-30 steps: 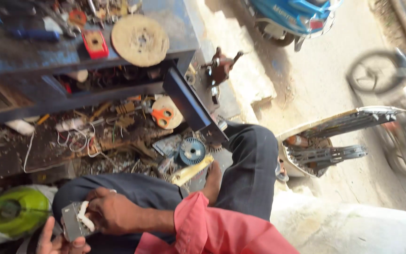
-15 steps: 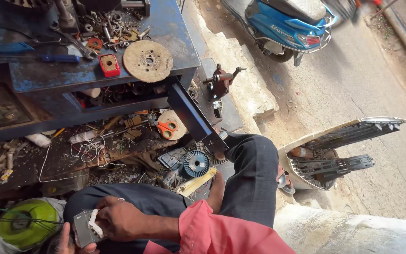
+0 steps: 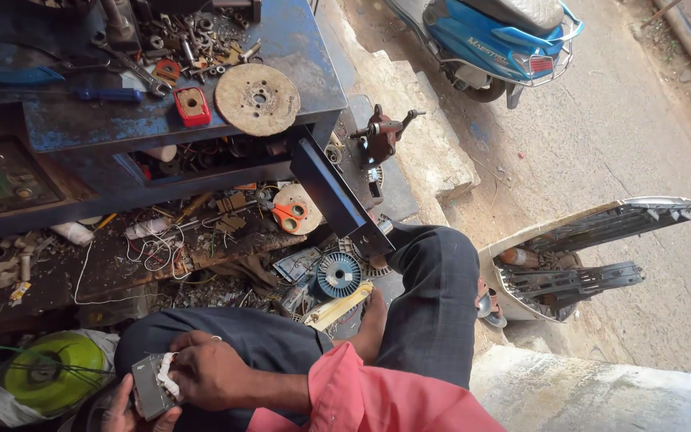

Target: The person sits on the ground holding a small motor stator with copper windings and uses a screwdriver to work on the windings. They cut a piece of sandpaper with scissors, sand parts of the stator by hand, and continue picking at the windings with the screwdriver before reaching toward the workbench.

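Setting: roadside repair spot, cluttered blue workbench [image 3: 297,60] far left, blue scooter [image 3: 497,36] far right.
Held part: small grey block [image 3: 149,388] with white wire, low on the near left, over the lap.
Left hand [image 3: 125,412]: cupped beneath the block, steadying it.
Right hand [image 3: 209,370]: fingers pinching the white wire.
Nearby: green spool [image 3: 45,374] left; blue coil [image 3: 337,274] beyond the knees.

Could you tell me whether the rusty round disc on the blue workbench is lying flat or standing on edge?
Lying flat: the rusty disc shows its full round face and centre hole, resting on the blue workbench.
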